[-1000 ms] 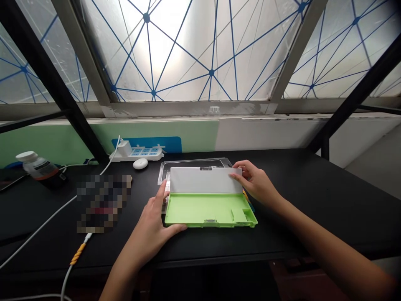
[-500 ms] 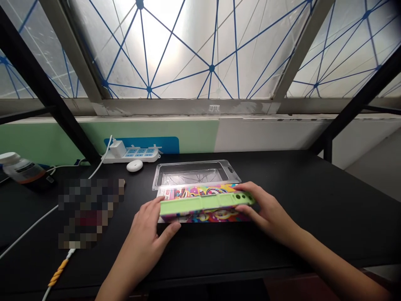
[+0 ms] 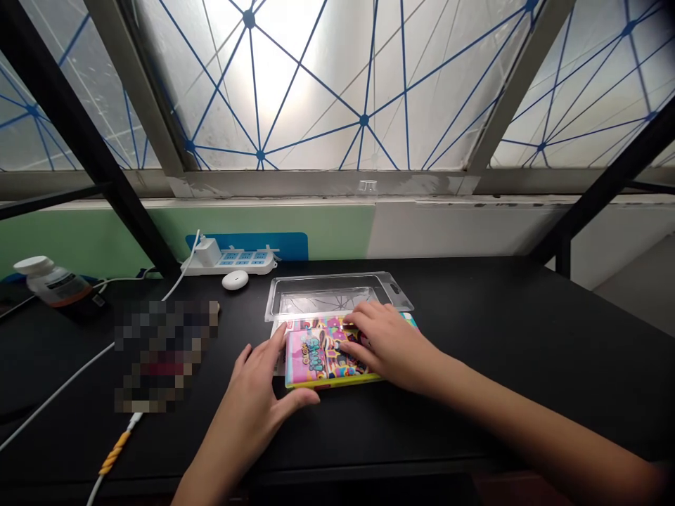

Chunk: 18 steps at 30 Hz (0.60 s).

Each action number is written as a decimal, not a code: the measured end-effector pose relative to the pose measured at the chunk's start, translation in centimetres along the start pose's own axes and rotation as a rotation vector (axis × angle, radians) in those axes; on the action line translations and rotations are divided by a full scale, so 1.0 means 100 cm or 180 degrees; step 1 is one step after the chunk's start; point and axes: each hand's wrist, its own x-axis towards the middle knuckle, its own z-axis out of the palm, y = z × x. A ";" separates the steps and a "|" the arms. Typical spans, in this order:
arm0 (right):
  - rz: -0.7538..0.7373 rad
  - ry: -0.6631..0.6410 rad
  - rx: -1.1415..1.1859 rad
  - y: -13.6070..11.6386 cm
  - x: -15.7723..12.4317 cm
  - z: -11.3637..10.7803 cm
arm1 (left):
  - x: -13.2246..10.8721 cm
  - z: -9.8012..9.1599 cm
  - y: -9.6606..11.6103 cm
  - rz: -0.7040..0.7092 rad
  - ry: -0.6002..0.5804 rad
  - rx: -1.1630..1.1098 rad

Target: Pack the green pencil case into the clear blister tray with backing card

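Note:
A green plastic case with a bright pink cartoon lid (image 3: 315,357) lies closed and flat on the black desk (image 3: 500,337). My right hand (image 3: 387,342) rests palm down on the lid, fingers stretched toward its middle. My left hand (image 3: 262,392) lies at the case's left end, fingers spread, thumb along the front edge. A colourful printed card (image 3: 309,324) sticks out from under the case at the back.
A clear plastic blister tray (image 3: 337,294) lies just behind the case. Farther back left are a white power strip (image 3: 232,261) with a plugged charger, a small white oval object (image 3: 235,280) and a bottle (image 3: 53,284). A white cable (image 3: 58,390) crosses the left side.
The case stood open with its lid raised one second ago. The lid came down and the case now lies shut. My right hand moved from the lid's edge onto its top.

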 end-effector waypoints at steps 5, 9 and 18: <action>0.0055 0.0222 -0.0009 -0.008 0.011 0.016 | 0.001 0.000 0.002 0.0022 -0.0114 -0.0040; 0.0001 0.0728 -0.0223 -0.008 0.010 0.021 | 0.001 -0.001 0.003 0.0004 -0.0136 -0.0096; -0.1125 0.1169 -0.0084 -0.037 -0.042 -0.025 | -0.007 -0.014 -0.007 -0.0192 -0.0245 -0.0634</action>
